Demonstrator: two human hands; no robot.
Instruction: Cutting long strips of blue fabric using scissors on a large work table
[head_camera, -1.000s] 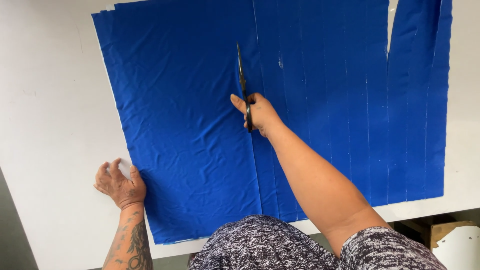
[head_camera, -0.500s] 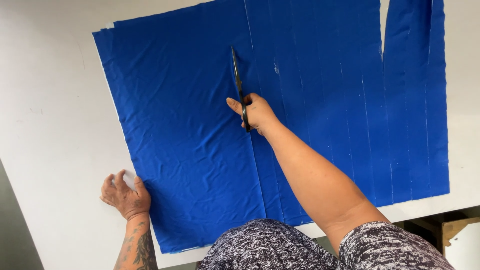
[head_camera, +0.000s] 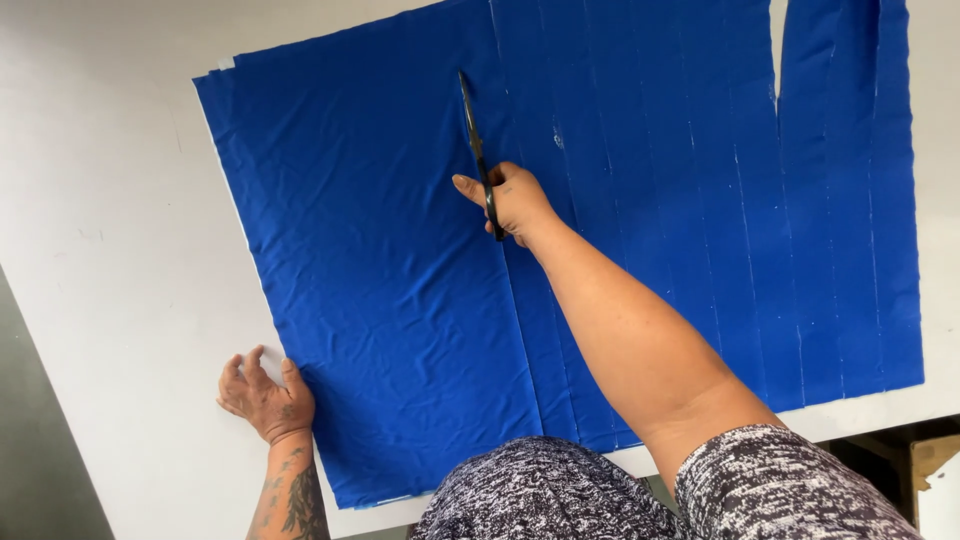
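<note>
Right hand (head_camera: 512, 203) pushed further up the fabric (head_camera: 380, 250) than a second ago, scissors (head_camera: 478, 150) carried along with it. Blades closer to the far edge of the cloth now. Cut line behind the hand longer, running down toward the near edge. Left hand (head_camera: 265, 400) slid in from the bare table (head_camera: 110, 250), now right against the cloth's left edge near the lower corner, fingers curled rather than spread. Head view drifted too: blue sheet sitting further right and lower in view, more white table showing on the left, less of the far-right strips in sight.
</note>
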